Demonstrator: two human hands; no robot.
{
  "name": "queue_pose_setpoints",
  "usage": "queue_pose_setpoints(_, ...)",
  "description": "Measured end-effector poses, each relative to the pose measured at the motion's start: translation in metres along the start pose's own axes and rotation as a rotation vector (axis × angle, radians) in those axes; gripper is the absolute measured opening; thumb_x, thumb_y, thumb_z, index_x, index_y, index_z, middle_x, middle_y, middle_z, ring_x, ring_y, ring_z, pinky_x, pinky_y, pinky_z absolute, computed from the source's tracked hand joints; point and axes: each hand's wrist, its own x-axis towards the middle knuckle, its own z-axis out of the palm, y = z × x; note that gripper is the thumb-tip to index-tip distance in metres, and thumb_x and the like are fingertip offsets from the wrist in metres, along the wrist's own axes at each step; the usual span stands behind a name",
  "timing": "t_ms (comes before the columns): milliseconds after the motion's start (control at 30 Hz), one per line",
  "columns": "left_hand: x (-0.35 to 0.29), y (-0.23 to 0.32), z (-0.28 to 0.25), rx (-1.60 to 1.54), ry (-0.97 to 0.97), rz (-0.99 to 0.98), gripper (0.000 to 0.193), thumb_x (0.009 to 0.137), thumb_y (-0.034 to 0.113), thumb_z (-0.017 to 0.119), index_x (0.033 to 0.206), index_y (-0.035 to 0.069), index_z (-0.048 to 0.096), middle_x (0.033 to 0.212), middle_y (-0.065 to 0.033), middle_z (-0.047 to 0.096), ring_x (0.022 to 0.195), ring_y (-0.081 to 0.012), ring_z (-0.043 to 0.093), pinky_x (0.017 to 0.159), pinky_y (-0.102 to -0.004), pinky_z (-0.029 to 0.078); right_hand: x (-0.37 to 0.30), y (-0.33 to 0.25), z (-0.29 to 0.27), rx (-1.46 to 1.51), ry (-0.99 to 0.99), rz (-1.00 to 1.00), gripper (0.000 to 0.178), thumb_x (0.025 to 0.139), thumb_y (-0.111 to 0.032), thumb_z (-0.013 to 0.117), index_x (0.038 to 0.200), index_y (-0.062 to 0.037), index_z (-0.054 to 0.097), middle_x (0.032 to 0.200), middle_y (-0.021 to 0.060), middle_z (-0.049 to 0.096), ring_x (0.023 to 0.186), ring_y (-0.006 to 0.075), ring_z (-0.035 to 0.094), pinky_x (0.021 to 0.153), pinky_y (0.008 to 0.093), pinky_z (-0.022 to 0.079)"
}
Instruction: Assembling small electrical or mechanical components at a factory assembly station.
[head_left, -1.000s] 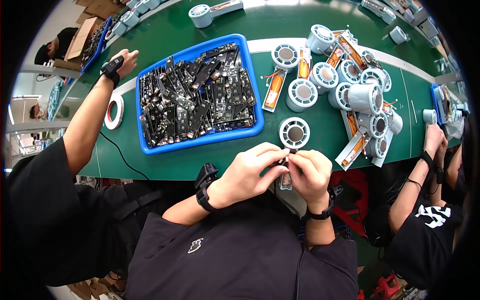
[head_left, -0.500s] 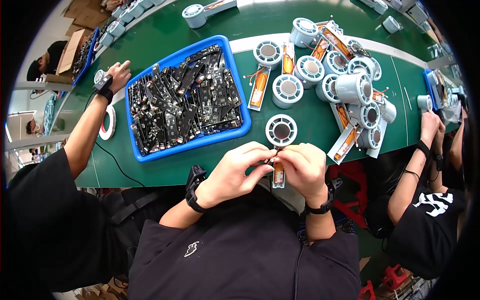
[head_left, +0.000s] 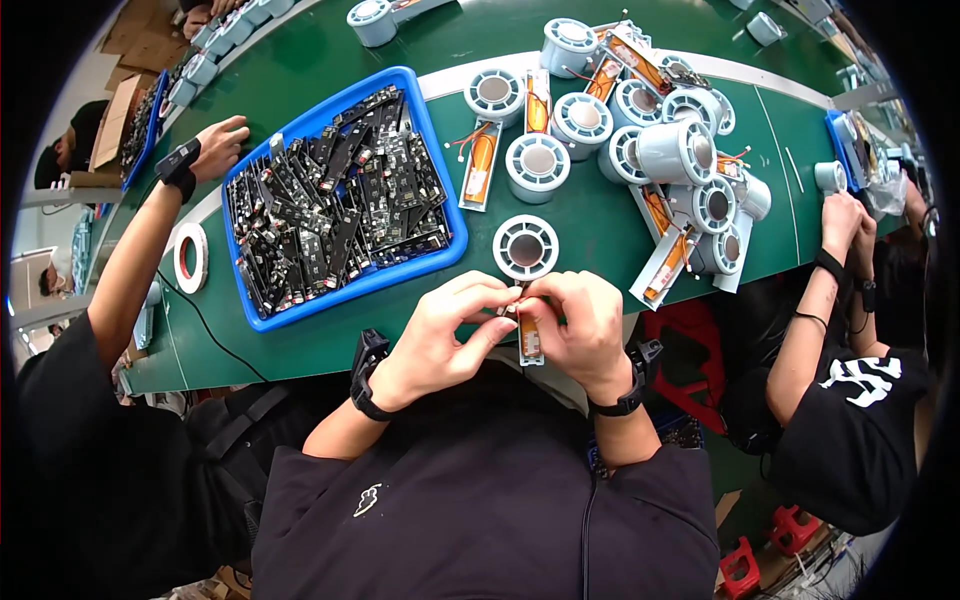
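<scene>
Green tabletop [head_left: 600,230] stretches ahead of me, with a neighbour's hand [head_left: 217,150] at its left and another person's hands [head_left: 847,222] at its right. Near its close edge, the thumb and forefinger of my left hand [head_left: 435,335] pinch what looks like a small pale connector [head_left: 511,309]. The fingertips of my right hand [head_left: 582,325] crowd in at the same spot; what they grip, if anything, I cannot tell. Something this small could slip if I press off-centre, and a thin lead could tear at its joint if my hands pull apart.

Just beyond my fingertips is the round head of the light-blue unit [head_left: 525,247]; its handle, with the orange pack [head_left: 529,338], points back between my hands, seemingly over the edge. Pushing down there could tip the unit, and a fingernail could nick the pack's wrapping.

Ahead to the right, similar units [head_left: 680,152] lie heaped with loose leads; a snagged wire could set them sliding. Leftward, the blue tray [head_left: 457,228] brims with bare circuit boards [head_left: 320,215], which my wrist strap [head_left: 368,382] could scrape.
</scene>
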Motion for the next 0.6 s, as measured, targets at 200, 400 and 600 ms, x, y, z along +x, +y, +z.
queue_pose_setpoints(200,0.0038,0.0046,0.0043,-0.001,-0.003,-0.026,0.029,0.091,-0.008,0.069,0.120,-0.006,0.068,0.114,-0.0163,0.067,0.101,-0.0222,0.070,0.082,-0.0307,0.063,0.0027,0.0032,-0.0044,-0.060,-0.021,-0.069,0.019,0.080,0.001,0.077,0.090,-0.0101,0.065,0.078,0.0020,0.071,0.061,0.0225,0.063,0.059,0.0346,0.047)
queue_pose_setpoints(400,0.0037,0.0028,-0.0024,0.068,-0.050,0.018,0.029,0.090,-0.009,0.070,0.119,-0.006,0.068,0.109,-0.0149,0.067,0.097,-0.0213,0.071,0.082,-0.0298,0.062,0.0078,-0.0001,-0.0061,-0.072,-0.040,-0.148,0.018,0.078,-0.001,0.078,0.087,-0.0101,0.066,0.076,0.0007,0.070,0.061,0.0222,0.062,0.059,0.0349,0.047)
queue_pose_setpoints(600,0.0047,0.0027,0.0004,0.020,-0.027,0.007,0.029,0.090,-0.010,0.071,0.119,-0.006,0.068,0.109,-0.0146,0.067,0.094,-0.0205,0.072,0.082,-0.0285,0.062,0.0058,0.0001,-0.0069,-0.075,-0.045,-0.088,0.016,0.077,-0.002,0.078,0.086,-0.0092,0.067,0.076,0.0003,0.070,0.060,0.0222,0.062,0.059,0.0354,0.047)
